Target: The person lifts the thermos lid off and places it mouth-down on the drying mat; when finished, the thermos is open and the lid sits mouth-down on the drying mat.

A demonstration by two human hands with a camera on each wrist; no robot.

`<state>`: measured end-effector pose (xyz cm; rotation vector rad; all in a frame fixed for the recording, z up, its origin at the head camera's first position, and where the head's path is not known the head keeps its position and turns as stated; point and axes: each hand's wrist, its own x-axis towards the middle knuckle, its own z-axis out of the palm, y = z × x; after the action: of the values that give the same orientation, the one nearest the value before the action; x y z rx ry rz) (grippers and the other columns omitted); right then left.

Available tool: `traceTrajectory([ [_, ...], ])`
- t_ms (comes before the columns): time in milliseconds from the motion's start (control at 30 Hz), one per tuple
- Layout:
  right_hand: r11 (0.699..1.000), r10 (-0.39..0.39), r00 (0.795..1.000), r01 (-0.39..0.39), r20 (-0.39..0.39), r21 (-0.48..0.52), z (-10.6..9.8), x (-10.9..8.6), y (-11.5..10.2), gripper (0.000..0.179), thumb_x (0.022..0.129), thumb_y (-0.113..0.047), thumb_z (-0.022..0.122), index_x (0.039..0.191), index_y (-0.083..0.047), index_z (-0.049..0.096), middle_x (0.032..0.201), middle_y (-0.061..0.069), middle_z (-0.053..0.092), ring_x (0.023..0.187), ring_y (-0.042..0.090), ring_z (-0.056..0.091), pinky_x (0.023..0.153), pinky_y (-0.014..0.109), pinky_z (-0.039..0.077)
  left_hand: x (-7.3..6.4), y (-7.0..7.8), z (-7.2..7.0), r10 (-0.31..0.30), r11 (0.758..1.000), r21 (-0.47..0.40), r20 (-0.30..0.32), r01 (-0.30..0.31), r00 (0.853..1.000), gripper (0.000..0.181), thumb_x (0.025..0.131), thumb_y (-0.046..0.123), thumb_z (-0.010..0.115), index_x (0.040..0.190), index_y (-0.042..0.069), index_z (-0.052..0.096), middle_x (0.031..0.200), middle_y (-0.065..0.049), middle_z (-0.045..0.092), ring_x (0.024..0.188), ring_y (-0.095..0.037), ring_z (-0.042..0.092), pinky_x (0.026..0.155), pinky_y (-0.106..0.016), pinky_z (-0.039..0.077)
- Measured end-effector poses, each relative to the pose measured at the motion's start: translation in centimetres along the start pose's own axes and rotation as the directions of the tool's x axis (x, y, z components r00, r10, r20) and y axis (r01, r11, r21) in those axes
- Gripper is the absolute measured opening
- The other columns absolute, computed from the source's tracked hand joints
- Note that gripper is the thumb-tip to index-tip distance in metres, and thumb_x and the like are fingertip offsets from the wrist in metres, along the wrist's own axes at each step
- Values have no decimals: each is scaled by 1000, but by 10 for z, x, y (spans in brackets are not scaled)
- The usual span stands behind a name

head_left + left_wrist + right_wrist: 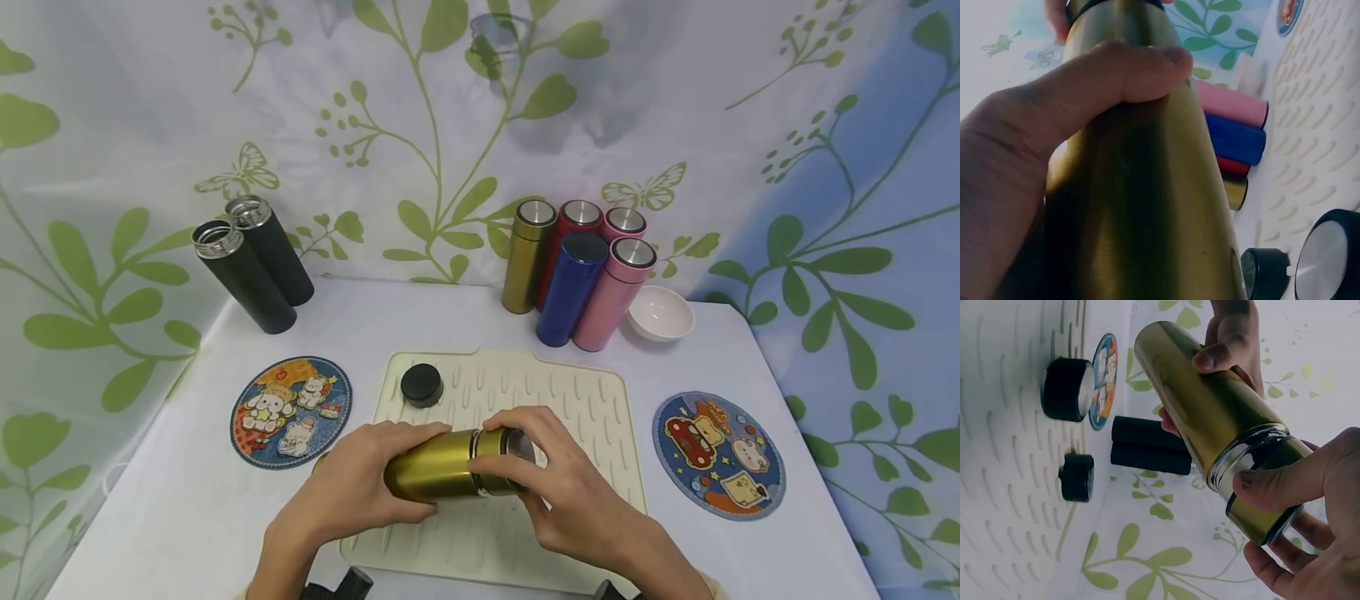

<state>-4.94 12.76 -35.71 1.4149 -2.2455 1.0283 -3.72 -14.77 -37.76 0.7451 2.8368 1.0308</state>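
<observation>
A gold thermos flask (431,468) lies on its side in the air above the mat, its capped end toward the right. My left hand (352,471) grips its body, the thumb across the metal in the left wrist view. Thumb and fingers of my right hand (562,479) hold the gold cap (1252,522). Between cap and body, the right wrist view shows a silver neck (1244,456). Two black lids stand on the mat: a smaller lid (1077,478) and a larger-looking lid (1066,389), the latter hidden in the head view.
Beneath the hands lies a cream ridged mat (592,417). Two lidless black flasks (258,283) stand at the back left. A gold flask (525,267), a blue flask (572,292), red and pink ones and a white bowl (660,315) are behind. Round patterned coasters (291,412) flank the mat.
</observation>
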Motion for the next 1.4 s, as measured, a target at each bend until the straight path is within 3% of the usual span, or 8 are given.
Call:
traceTrajectory([
  [267,992,-96,995,98,20,-79,-2,8,3,60,78,15,52,124,-20,69,134,14,54,123,33,49,103,42,43,5,-6,-7,-7,995,-101,56,13,998,77,66,34,93,135,38,60,112,24,63,85,-4,57,74,-29,49],
  [367,983,-150,989,151,15,-105,-2,11,3,52,89,12,44,122,-19,70,133,15,55,122,34,50,101,43,45,4,-10,-9,5,986,-168,78,8,997,78,66,29,94,135,36,60,111,22,64,86,-6,58,74,-29,50],
  [500,957,-256,966,250,-28,-149,-7,19,-2,43,101,3,38,115,-18,73,128,16,58,115,35,54,95,44,49,3,-15,-9,36,962,-274,98,-8,995,76,68,29,93,135,38,59,111,19,66,87,-9,61,74,-31,51],
  [600,939,-310,947,290,-87,-186,-18,27,-5,39,102,3,42,106,-16,75,122,16,62,110,36,57,90,45,49,-2,-21,-8,22,945,-327,99,12,995,75,70,34,92,136,38,59,113,17,67,88,-11,62,74,-31,51],
  [800,977,-151,983,132,-108,-168,-28,17,7,44,93,3,41,113,-18,74,125,18,59,114,38,53,107,39,38,-19,-30,-10,-59,941,-335,-12,52,998,76,69,35,93,137,33,60,123,10,66,91,-14,61,75,-31,50],
  [967,995,17,998,-23,-66,-99,-19,3,19,64,73,8,67,132,-16,65,132,13,55,117,31,50,100,37,42,-18,-33,-10,-56,939,-343,-137,6,989,77,70,28,94,139,29,59,126,8,65,98,-15,61,77,-30,49],
  [1167,959,267,963,-269,-31,-96,-3,-12,43,81,62,4,87,135,-9,55,132,5,55,118,22,51,97,38,44,-16,-37,-5,-87,954,-300,-340,-21,936,84,63,12,96,138,21,60,127,4,65,107,-14,59,85,-24,48],
  [1400,933,331,942,-335,-51,-130,17,-23,69,76,61,-7,93,129,-10,59,123,1,58,111,19,52,89,40,48,-18,-40,-2,-173,952,-306,-455,29,874,88,62,4,95,140,20,55,125,5,63,111,-9,58,91,-18,44],
])
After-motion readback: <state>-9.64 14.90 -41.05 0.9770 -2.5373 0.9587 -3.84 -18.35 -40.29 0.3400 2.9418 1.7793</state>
